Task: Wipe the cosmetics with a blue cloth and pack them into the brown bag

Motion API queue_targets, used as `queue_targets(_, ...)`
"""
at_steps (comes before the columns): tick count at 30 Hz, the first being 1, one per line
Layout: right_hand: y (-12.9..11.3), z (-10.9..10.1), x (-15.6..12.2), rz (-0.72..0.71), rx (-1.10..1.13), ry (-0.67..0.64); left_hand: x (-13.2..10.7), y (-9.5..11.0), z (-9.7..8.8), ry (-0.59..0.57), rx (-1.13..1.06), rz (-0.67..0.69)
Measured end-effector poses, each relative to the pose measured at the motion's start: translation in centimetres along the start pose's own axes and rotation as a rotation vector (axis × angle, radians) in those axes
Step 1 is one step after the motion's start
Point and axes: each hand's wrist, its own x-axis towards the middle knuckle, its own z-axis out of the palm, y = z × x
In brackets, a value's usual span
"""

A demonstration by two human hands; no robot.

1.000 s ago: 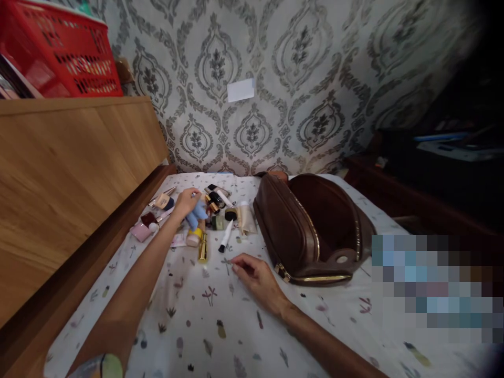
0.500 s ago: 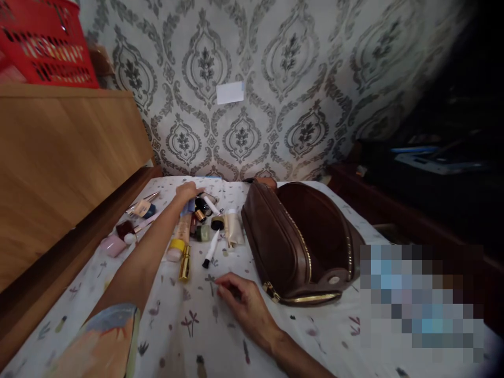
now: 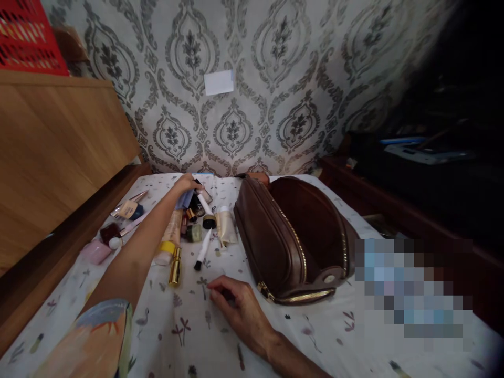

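My left hand [image 3: 187, 184] reaches to the far end of a cluster of cosmetics, its fingers closed at a small dark-topped item that I cannot make out. Under its wrist lies a blue-violet item [image 3: 185, 199]. My right hand [image 3: 240, 310] rests on the printed sheet with fingers loosely curled and thumb apart, holding nothing visible. Ahead of it lie a white-handled brush [image 3: 205, 247], a gold tube [image 3: 175, 269], a yellow-lidded jar [image 3: 165, 253], a green jar [image 3: 194, 232] and a cream tube [image 3: 226, 226]. An unzipped brown bag [image 3: 271, 236] stands to its right.
Left of my left arm lie a foundation bottle [image 3: 131, 210], a pink item [image 3: 95, 252] and a dark red jar [image 3: 109, 234]. A wooden cabinet [image 3: 63, 131] carries a red basket [image 3: 31, 42]. The patterned wall [image 3: 240, 94] closes off the back.
The view has shifted a little, so everything sits slightly further left. My left hand stays at the far items, a dark top now showing by its fingers. My right hand keeps its pose.
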Motion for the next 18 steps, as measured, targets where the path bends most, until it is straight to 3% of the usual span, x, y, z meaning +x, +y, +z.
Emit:
queue_targets(5,0.0,-0.1,0.0,0.007,0.027,-0.008,-2.1,1.7,-0.6,0.08,-0.009,0.018)
queue_targets(11,0.9,0.0,0.1,0.021,0.141,0.039,-7.4,3.8,-3.4,0.27,-0.174,0.232)
queue_targets(14,1.5,0.0,0.2,-0.004,0.191,0.129,-11.5,4.6,-4.7,0.233,-0.284,0.337)
queue_targets(18,0.8,0.0,0.2,-0.059,0.271,0.26,-19.0,5.5,-4.7,0.044,-0.397,0.4)
